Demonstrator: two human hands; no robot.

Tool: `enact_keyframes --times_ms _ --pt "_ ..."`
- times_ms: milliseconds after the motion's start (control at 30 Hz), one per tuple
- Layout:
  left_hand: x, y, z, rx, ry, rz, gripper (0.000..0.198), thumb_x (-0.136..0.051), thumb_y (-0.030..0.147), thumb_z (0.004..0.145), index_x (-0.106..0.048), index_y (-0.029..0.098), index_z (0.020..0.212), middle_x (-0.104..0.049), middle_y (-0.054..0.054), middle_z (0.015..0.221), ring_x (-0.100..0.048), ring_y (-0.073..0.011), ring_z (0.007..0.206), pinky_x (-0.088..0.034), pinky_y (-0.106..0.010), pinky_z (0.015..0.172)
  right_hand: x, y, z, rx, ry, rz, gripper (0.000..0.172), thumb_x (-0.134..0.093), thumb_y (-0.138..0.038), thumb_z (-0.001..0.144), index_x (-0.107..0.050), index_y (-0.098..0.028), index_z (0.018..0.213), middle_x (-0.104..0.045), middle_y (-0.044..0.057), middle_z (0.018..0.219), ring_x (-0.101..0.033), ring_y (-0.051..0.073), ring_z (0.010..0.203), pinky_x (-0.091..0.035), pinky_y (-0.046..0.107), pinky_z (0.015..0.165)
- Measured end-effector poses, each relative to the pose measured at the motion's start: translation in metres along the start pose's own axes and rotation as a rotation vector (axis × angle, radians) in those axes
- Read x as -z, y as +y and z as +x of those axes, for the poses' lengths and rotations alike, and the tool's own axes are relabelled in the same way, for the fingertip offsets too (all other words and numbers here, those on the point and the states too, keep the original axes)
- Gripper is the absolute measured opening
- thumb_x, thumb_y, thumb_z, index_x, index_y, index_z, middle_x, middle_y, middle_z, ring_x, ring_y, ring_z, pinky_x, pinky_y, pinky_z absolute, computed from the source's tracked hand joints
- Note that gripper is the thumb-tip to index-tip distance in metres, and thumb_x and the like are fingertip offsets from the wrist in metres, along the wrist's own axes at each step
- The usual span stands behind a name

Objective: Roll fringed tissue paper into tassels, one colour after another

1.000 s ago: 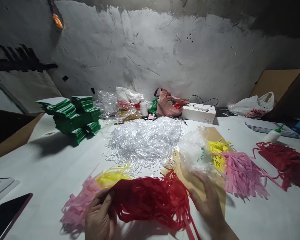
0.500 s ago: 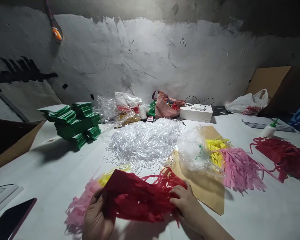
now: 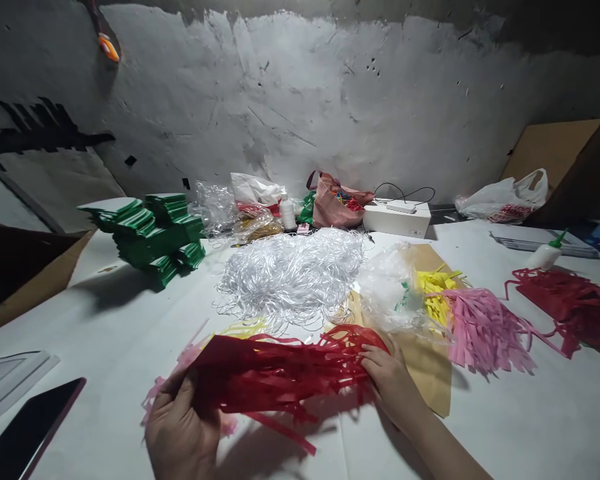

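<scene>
A red tissue-paper fringe [image 3: 280, 373] stretches between my hands above the table, its uncut band at the left and its loose strips toward the right. My left hand [image 3: 183, 420] pinches the uncut end, thumb on top. At the other end, the fingers of my right hand [image 3: 393, 380] are curled over the strips; its thumb is partly hidden. A few red strips hang below. Behind my left hand lies pink fringe [image 3: 155, 397] with some yellow fringe [image 3: 245, 328], mostly covered by the red one.
White shiny string [image 3: 290, 277] is heaped mid-table. Right of it are a clear plastic bag [image 3: 393, 287], yellow strips [image 3: 436, 300], pink fringe [image 3: 485, 330], red fringe [image 3: 570, 303] and a glue bottle [image 3: 545, 255]. Stacked green pieces [image 3: 155, 243] and a phone [image 3: 33, 427] are at left.
My hands have moved apart, the left one leftward and the right one rightward. The red fringe is stretched longer and flatter, with strips now dangling beneath it.
</scene>
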State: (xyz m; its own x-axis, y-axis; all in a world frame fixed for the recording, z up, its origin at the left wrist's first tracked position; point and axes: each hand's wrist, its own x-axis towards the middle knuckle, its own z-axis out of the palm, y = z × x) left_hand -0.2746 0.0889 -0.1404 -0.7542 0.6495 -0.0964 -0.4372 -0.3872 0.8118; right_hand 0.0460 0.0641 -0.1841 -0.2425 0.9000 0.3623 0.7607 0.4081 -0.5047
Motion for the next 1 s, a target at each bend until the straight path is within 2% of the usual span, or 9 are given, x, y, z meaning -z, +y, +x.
enact_keyframes --times_ms 300,433,533,600,667,733,800,867,1000 --pt "0.0 -0.002 -0.002 -0.073 -0.004 -0.003 0.014 -0.075 0.013 0.072 -0.067 0.019 0.082 -0.068 0.004 0.08 -0.064 -0.01 0.078 -0.056 -0.021 0.082 0.005 0.001 -0.001 0.01 -0.052 -0.009 0.041 -0.054 -0.002 0.079 -0.072 -0.024 0.109 -0.074 0.007 0.117 -0.061 0.027 0.12 -0.009 0.063 0.119" --pt "-0.004 -0.004 -0.004 -0.054 -0.036 0.011 0.014 -0.073 0.011 0.07 -0.066 0.018 0.079 -0.068 0.004 0.077 -0.065 -0.0102 0.075 -0.056 -0.022 0.08 0.012 -0.001 -0.003 0.053 -0.097 0.116 0.043 -0.064 -0.019 0.082 -0.068 -0.028 0.124 -0.063 0.01 0.135 -0.055 0.031 0.127 -0.022 0.062 0.115" --pt "-0.005 -0.005 -0.007 -0.042 -0.078 0.02 0.014 -0.074 0.013 0.069 -0.065 0.018 0.079 -0.068 0.004 0.076 -0.065 -0.0111 0.074 -0.057 -0.024 0.078 0.016 0.002 -0.002 0.064 0.048 0.201 0.034 -0.058 -0.031 0.093 -0.067 -0.027 0.125 -0.064 0.011 0.133 -0.056 0.031 0.126 -0.034 0.056 0.11" --pt "-0.004 -0.006 -0.009 -0.039 -0.102 0.025 0.014 -0.074 0.014 0.069 -0.065 0.018 0.079 -0.068 0.004 0.077 -0.065 -0.0113 0.073 -0.057 -0.025 0.078 0.018 0.004 -0.002 0.033 0.186 0.208 0.032 -0.053 -0.03 0.096 -0.067 -0.027 0.125 -0.068 0.01 0.127 -0.059 0.029 0.122 -0.036 0.054 0.109" --pt "-0.003 -0.007 -0.009 -0.029 -0.13 0.037 0.015 -0.074 0.015 0.068 -0.064 0.018 0.08 -0.068 0.004 0.078 -0.065 -0.0114 0.072 -0.057 -0.026 0.077 0.022 0.001 -0.002 0.016 0.242 0.182 0.032 -0.053 -0.028 0.096 -0.066 -0.028 0.126 -0.07 0.008 0.124 -0.061 0.028 0.119 -0.035 0.053 0.11" --pt "-0.001 -0.009 -0.01 -0.017 -0.161 0.056 0.017 -0.074 0.016 0.068 -0.064 0.019 0.081 -0.067 0.004 0.079 -0.065 -0.0119 0.072 -0.056 -0.027 0.076 0.029 -0.009 -0.001 0.055 0.201 0.139 0.032 -0.056 -0.025 0.093 -0.066 -0.027 0.124 -0.071 0.006 0.122 -0.062 0.027 0.117 -0.031 0.054 0.114" --pt "0.0 -0.01 -0.011 -0.013 -0.184 0.074 0.018 -0.074 0.018 0.068 -0.063 0.02 0.082 -0.068 0.004 0.08 -0.065 -0.0127 0.074 -0.056 -0.028 0.077 0.037 -0.023 0.006 0.119 0.092 0.083 0.032 -0.058 -0.022 0.091 -0.067 -0.025 0.122 -0.071 0.006 0.122 -0.062 0.026 0.116 -0.026 0.053 0.116" --pt "-0.001 -0.01 -0.012 -0.013 -0.196 0.083 0.018 -0.074 0.019 0.067 -0.063 0.02 0.082 -0.068 0.004 0.082 -0.065 -0.0135 0.077 -0.056 -0.029 0.079 0.04 -0.037 0.019 0.149 -0.041 0.006 0.031 -0.055 -0.018 0.092 -0.067 -0.023 0.121 -0.069 0.006 0.124 -0.061 0.024 0.117 -0.03 0.047 0.114" --pt "-0.002 -0.007 -0.014 0.016 -0.226 0.075 0.019 -0.076 0.02 0.066 -0.065 0.02 0.081 -0.069 0.003 0.079 -0.065 -0.0151 0.075 -0.056 -0.029 0.073 0.015 -0.05 0.055 0.118 -0.231 -0.183 0.041 -0.056 -0.014 0.09 -0.061 -0.021 0.13 -0.067 0.009 0.127 -0.057 0.024 0.117 -0.033 0.038 0.108"
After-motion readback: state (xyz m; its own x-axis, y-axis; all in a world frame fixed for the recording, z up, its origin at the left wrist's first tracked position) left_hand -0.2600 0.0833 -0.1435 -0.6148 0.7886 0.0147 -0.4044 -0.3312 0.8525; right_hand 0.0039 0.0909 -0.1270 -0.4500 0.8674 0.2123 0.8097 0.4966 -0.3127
